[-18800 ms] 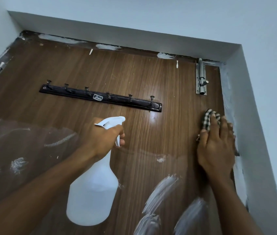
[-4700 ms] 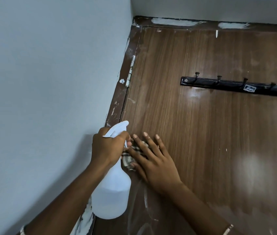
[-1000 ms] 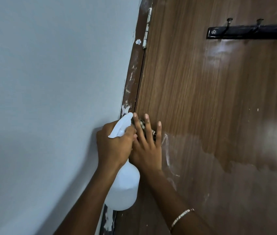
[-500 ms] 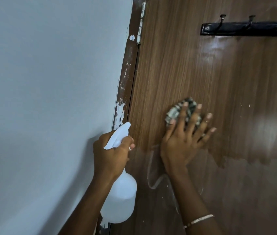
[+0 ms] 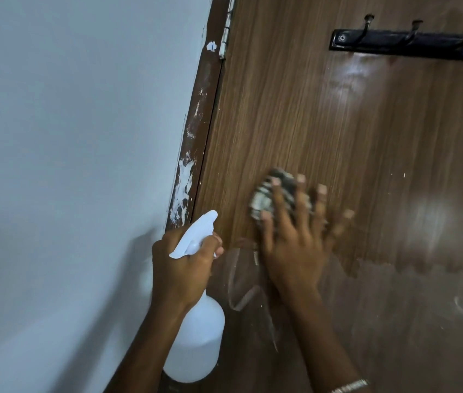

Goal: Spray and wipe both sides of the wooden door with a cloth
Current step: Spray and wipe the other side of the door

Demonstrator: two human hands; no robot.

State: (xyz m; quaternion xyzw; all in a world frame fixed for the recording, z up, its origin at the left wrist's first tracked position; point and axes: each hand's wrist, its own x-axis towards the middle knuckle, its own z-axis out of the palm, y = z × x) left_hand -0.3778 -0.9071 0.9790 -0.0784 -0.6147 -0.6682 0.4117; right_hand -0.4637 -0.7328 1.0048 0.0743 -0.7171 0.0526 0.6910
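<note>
Wooden door (image 5: pixel 338 123) glossy, smeared; right grip (image 5: pixel 292 245) splayed on cloth (image 5: pixel 264 194); left grip (image 5: pixel 180 268) clamps bottle (image 5: pixel 196 350)

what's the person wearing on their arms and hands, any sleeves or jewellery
No sleeves show; both forearms are bare. A thin pale bracelet circles the right wrist. No gloves on the left hand or right hand; blur hides whether the right wears rings.

I'm holding the spray bottle (image 5: pixel 196 344) in my left hand (image 5: pixel 179 268), left of my right hand (image 5: pixel 295 248), which is pressing the cloth (image 5: pixel 264 194) on the door (image 5: pixel 338 137), below-left of the hook rack (image 5: pixel 411 46).
</note>
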